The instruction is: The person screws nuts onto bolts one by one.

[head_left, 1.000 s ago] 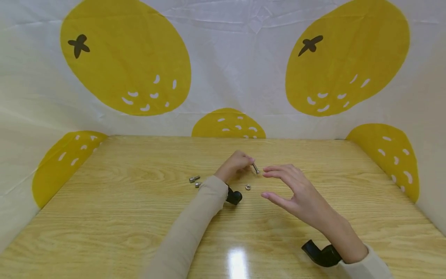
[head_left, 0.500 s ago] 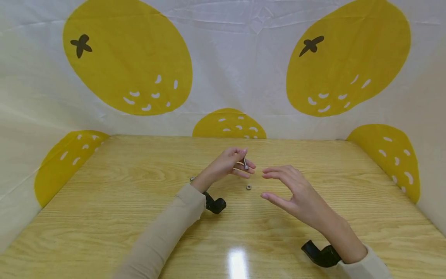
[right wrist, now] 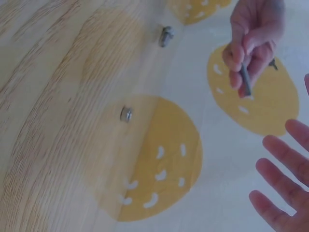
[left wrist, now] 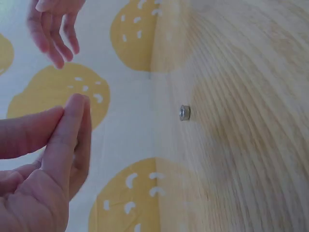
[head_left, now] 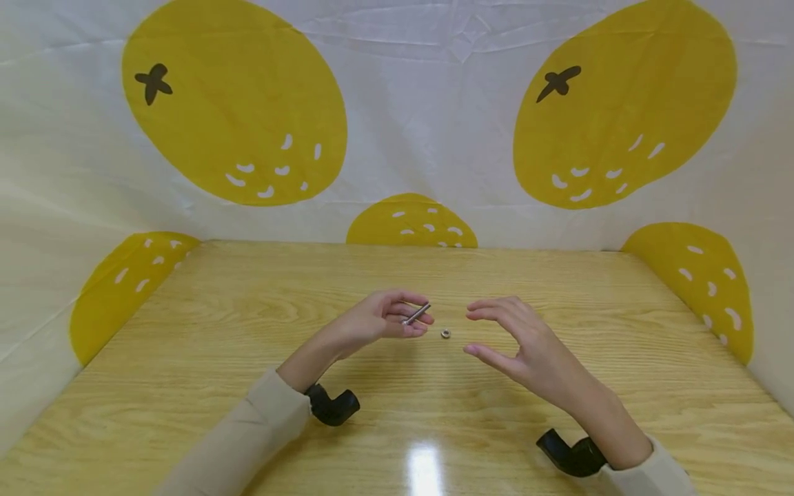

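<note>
My left hand (head_left: 372, 322) pinches a thin metal bolt (head_left: 418, 314) between thumb and fingers, its shank slanting up to the right above the table. From the right wrist view, the bolt (right wrist: 245, 81) points downward out of the left fingers; its head is hidden in the grip. A small metal nut (head_left: 445, 333) lies on the wooden table between the two hands, and the left wrist view shows this nut (left wrist: 184, 113) lying apart from the fingers. My right hand (head_left: 527, 344) holds nothing, fingers spread from the thumb, to the right of the nut.
Further metal bolts (right wrist: 166, 36) lie on the table (head_left: 248, 289) beyond the nut in the right wrist view; the left arm hides them from the head view. Black wrist mounts (head_left: 335, 408) sit under both wrists. A white cloth (head_left: 428, 103) with yellow fruit shapes surrounds the table.
My left hand has drawn back left and toward me with the bolt, turning it so the shank end now points up to the right. The right hand and nut stay put.
</note>
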A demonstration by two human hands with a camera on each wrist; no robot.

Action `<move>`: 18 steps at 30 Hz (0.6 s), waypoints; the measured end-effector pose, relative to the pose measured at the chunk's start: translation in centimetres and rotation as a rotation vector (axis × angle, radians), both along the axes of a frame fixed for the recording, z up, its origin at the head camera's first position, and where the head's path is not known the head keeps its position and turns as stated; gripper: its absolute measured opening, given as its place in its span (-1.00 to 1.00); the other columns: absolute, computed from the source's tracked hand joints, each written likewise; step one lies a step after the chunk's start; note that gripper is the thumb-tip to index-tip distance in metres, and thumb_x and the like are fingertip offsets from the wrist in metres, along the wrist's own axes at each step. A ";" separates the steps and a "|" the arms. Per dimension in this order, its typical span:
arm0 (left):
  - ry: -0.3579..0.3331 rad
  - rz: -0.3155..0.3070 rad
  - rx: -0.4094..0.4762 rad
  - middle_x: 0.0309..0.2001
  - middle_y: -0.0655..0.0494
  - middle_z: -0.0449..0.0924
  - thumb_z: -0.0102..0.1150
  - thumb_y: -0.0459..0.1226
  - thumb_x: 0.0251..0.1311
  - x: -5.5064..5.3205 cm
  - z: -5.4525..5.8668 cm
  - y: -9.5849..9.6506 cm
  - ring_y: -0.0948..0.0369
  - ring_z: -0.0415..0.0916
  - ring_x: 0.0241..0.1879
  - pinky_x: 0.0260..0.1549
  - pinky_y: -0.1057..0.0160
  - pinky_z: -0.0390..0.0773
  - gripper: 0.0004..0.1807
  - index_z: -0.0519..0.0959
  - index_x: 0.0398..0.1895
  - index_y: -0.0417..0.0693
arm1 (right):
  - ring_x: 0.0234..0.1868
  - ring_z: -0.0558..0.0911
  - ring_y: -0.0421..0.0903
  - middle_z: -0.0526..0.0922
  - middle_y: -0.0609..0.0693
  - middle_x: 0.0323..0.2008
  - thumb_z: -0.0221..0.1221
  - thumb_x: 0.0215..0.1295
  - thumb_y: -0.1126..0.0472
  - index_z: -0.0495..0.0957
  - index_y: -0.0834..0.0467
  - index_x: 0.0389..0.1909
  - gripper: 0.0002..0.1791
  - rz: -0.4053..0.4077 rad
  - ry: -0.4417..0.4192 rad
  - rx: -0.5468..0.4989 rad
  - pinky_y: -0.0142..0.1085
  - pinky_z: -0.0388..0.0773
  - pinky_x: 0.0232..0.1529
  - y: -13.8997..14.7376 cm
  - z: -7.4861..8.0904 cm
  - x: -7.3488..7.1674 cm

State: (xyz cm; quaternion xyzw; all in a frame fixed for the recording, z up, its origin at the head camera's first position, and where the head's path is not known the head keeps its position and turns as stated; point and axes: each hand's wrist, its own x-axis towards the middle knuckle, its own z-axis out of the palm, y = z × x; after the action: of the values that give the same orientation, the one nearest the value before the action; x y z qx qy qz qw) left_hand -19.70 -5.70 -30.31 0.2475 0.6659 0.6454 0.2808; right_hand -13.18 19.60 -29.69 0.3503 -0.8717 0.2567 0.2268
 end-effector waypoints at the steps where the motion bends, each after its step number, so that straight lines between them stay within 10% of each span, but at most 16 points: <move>1: 0.010 0.003 0.006 0.13 -0.39 0.41 -0.01 -0.56 0.22 0.2 0.0 -0.2 -0.09 0.49 0.08 0.13 -0.03 0.40 -0.50 0.23 0.25 -0.35 | 0.08 0.44 -0.13 0.55 -0.06 0.04 0.38 0.00 0.19 0.51 0.09 0.00 -0.52 0.002 0.001 -0.001 -0.26 0.38 0.09 0.0 0.0 0.0; 11: 0.089 0.166 0.036 0.00 -0.32 0.55 0.10 -0.38 0.24 1.7 0.2 -1.2 -0.03 0.59 -0.03 -0.02 0.07 0.54 -0.59 0.38 0.15 -0.34 | 0.05 0.47 -0.13 0.57 -0.07 0.01 0.37 0.01 0.22 0.52 0.07 -0.01 -0.54 -0.001 0.009 -0.019 -0.17 0.44 0.02 -0.3 0.0 -0.5; 18: 0.024 0.300 0.115 -0.26 -0.15 0.67 0.11 -0.34 0.23 2.1 0.1 -1.2 0.10 0.68 -0.26 -0.18 0.12 0.62 -0.66 0.44 -0.03 -0.46 | 0.04 0.49 -0.11 0.58 -0.06 -0.01 0.35 0.05 0.17 0.53 0.11 -0.02 -0.57 -0.034 -0.041 -0.021 -0.12 0.46 0.01 -0.7 0.0 -1.2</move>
State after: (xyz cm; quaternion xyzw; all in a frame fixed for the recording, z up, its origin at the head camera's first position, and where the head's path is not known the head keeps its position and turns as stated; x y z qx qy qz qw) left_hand -17.61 -6.89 -30.16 0.1686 0.6605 0.7142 0.1585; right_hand -14.35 18.93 -29.64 0.3278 -0.8793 0.2691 0.2169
